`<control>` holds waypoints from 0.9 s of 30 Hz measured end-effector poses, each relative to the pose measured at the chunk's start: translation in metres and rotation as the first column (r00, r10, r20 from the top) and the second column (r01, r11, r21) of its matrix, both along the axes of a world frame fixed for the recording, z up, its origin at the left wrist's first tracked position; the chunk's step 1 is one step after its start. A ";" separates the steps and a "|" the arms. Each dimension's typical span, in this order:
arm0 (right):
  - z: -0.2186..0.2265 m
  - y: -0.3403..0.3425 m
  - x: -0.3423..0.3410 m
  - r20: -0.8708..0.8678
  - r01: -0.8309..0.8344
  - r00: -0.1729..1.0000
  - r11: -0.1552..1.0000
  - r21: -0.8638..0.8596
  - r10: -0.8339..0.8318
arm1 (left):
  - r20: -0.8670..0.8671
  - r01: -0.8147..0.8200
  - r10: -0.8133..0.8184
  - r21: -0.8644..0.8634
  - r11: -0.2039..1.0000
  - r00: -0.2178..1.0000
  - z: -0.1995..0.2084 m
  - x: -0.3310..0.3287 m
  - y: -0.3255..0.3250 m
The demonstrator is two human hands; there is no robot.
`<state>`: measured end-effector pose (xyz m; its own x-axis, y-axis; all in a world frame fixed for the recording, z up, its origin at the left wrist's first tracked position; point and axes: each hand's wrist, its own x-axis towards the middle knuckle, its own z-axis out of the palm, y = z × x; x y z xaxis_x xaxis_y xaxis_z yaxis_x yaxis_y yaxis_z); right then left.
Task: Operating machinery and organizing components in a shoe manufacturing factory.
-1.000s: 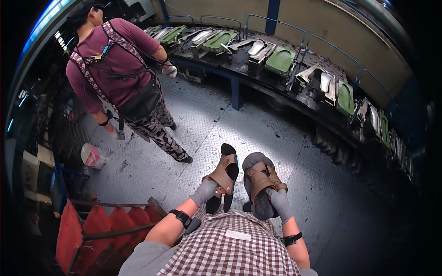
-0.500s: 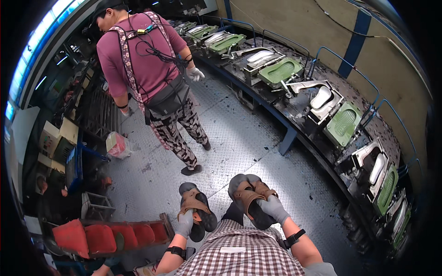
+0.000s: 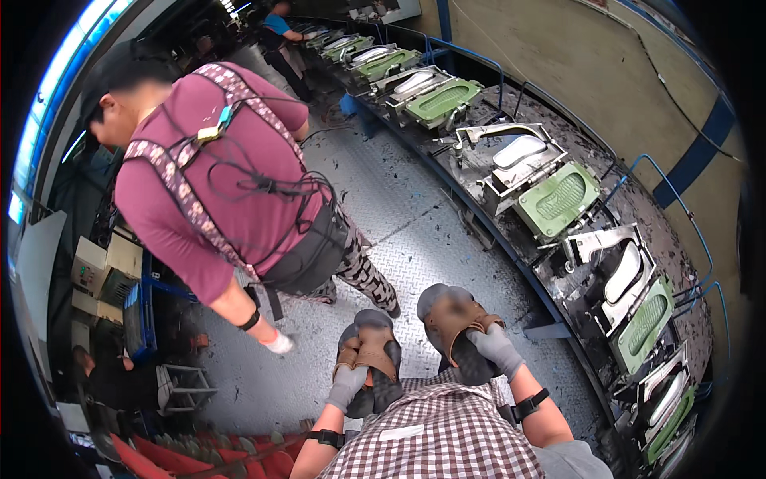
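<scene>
My left hand (image 3: 346,388), in a grey glove, is closed around brown-strapped sandals (image 3: 377,356) with dark soles. At least two of them overlap there, held in front of my checkered apron (image 3: 431,427). More sandals (image 3: 447,321) of the same kind are gripped by my gloved right hand (image 3: 498,350), a little higher and to the right. They overlap too, so I cannot tell exactly how many each hand has. My fingertips are partly hidden behind the straps.
Close ahead on the left is a co-worker in a maroon shirt (image 3: 271,188). Along the right runs a bench (image 3: 487,231) bearing several open moulds, with green halves (image 3: 558,199) and blue rails. Red bins (image 3: 171,457) stand lower left, near a grey metal frame (image 3: 185,389). Another person (image 3: 281,32) works far ahead.
The co-worker ahead now appears nearer and larger. Bench and moulds have shifted in the picture, and the red bins sit lower. Both my hands still hold the sandals, which are now closer together.
</scene>
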<state>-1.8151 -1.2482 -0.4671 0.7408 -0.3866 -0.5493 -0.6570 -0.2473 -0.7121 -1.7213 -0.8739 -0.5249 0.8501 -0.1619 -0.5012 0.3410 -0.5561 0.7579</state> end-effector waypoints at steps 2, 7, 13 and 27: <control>-0.006 -0.022 0.048 -0.021 -0.009 1.000 0.999 0.035 0.010 | 0.229 0.069 -0.114 0.197 0.978 0.967 -0.028 0.038 -0.010; -0.011 -0.077 0.196 -0.192 -0.240 0.955 0.969 -0.048 0.227 | -0.117 -0.234 0.228 -0.041 0.971 0.967 0.004 0.139 -0.068; -0.006 -0.138 0.354 -0.101 -0.339 0.929 0.928 0.158 0.356 | -0.167 -0.238 0.244 0.052 0.970 0.955 0.009 0.243 -0.122; -0.022 -0.194 0.549 0.129 -0.175 0.984 0.752 0.636 0.120 | -0.136 -0.104 0.097 -0.048 0.993 0.986 -0.046 0.527 -0.177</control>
<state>-1.2665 -1.4426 -0.4889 0.8084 0.1540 -0.5682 -0.5886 0.1971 -0.7840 -1.1940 -1.0505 -0.5707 0.7898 -0.1094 -0.6035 0.4928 -0.4725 0.7307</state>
